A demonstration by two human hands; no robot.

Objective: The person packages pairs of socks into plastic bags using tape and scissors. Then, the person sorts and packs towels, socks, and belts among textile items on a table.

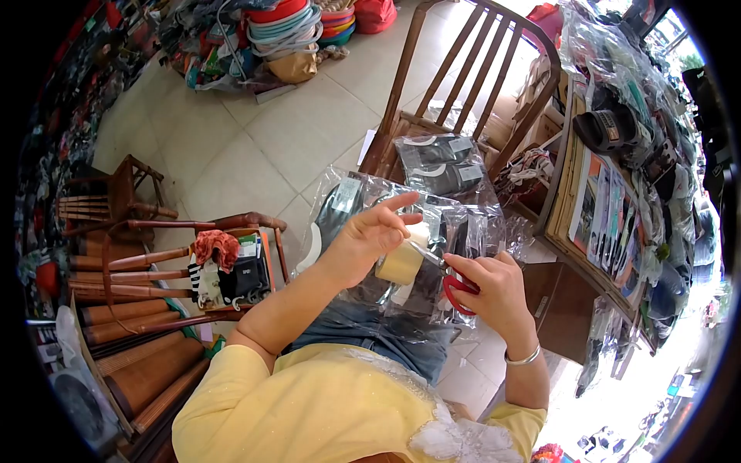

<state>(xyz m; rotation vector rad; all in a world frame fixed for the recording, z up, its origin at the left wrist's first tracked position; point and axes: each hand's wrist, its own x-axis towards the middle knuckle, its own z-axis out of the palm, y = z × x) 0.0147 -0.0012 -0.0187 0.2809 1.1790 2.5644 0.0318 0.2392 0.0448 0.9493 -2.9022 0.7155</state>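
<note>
Above tiles (pixel 266 139), right hand (pixel 494 292) grips scissors (pixel 457 293); left hand (pixel 363 243), apart, perhaps pinches half-hidden tape (pixel 399 265).

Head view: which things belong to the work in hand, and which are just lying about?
Work in hand:
- red-handled scissors, in the right hand
- yellowish roll, below the left hand
- clear-bagged items on the lap

Lying about:
- red cloth
- stacked round containers
- dark sandal-like item
</note>
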